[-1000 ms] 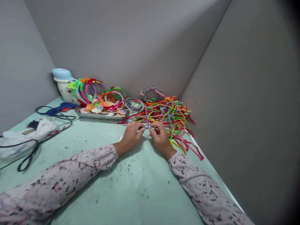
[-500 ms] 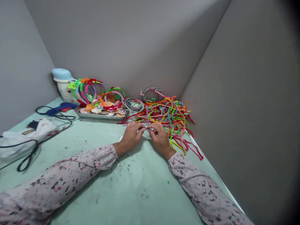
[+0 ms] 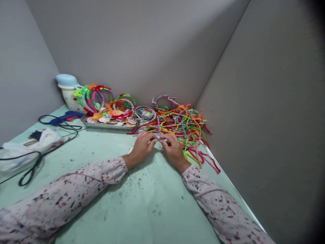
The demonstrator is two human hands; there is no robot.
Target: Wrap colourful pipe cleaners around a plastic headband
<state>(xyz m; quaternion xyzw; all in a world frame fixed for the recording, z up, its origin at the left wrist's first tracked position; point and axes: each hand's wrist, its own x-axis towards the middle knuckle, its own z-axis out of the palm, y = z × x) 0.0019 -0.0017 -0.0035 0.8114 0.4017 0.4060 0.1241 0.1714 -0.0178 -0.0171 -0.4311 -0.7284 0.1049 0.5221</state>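
A thin purple pipe cleaner (image 3: 159,126) stands up between my fingertips, its lower part pinched by both hands. My left hand (image 3: 142,147) comes from the left, thumb and forefinger closed on it. From the right, my right hand (image 3: 174,150) pinches it too, the fingertips of both hands nearly touching. Just behind my hands lies a tangled pile of coloured pipe cleaners (image 3: 195,128). Coiled grey wire (image 3: 144,114) is left of the pile.
At the back left, a metal tray (image 3: 111,126) holds shells and fuzzy coloured hoops. Behind it leans a white cup with a blue lid (image 3: 67,80). A blue tool (image 3: 64,118), black cable (image 3: 38,166) and white plastic bag (image 3: 45,140) lie on the left.
The upright end of the purple pipe cleaner has tipped slightly to the left. Both hands have stayed almost where they were.
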